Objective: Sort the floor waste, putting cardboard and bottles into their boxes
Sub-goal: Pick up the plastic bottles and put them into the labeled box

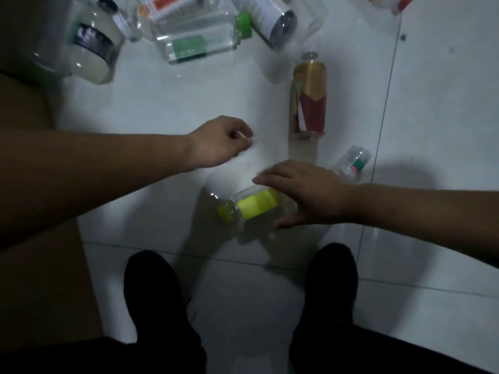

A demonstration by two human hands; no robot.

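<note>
Fingers of the right hand [305,193] spread over the yellow-labelled bottle [249,206], not yet closed; beyond it, the left hand [218,143] is loosely curled, empty.

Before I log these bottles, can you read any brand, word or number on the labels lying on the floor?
No text can be read; every label is blurred.
Yellow-label bottle under the right hand: no legible print.
Red-and-gold bottle: colours only.
Green-label bottle: blurred.
Dark-label bottle: blurred.
Orange-and-white label at the top edge: lettering smeared, unreadable.
</note>
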